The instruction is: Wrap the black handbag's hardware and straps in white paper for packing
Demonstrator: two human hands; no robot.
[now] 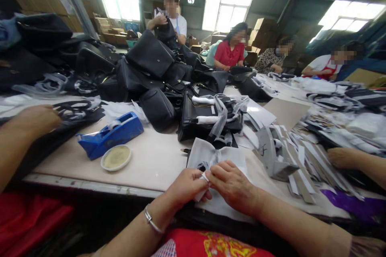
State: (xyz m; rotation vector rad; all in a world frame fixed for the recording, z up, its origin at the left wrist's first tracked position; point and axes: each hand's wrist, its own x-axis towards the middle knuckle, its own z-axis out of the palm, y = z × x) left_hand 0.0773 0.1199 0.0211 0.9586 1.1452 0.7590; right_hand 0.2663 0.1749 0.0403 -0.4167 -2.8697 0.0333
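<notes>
The left hand (190, 184) and right hand (231, 186) are pinching a small white wrapping piece (204, 177) above a thin white sheet (237, 160) at the pale table's (159, 162) edge. A round, shallow white dish (109, 168) is holding pale-yellow material (116, 157); a blue tape dispenser (99, 144) is sitting beside it.

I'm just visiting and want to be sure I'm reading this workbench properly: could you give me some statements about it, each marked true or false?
1. The left hand and right hand meet at a small white piece. True.
2. The tape dispenser is red. False: the tape dispenser is blue.
3. A bracelet circles the right wrist. False: the bracelet is on the left wrist.
4. Black bags are heaped beyond the hands. True.
5. The round dish lies right of both hands. False: the round dish lies to their left, near the tape dispenser.
</notes>
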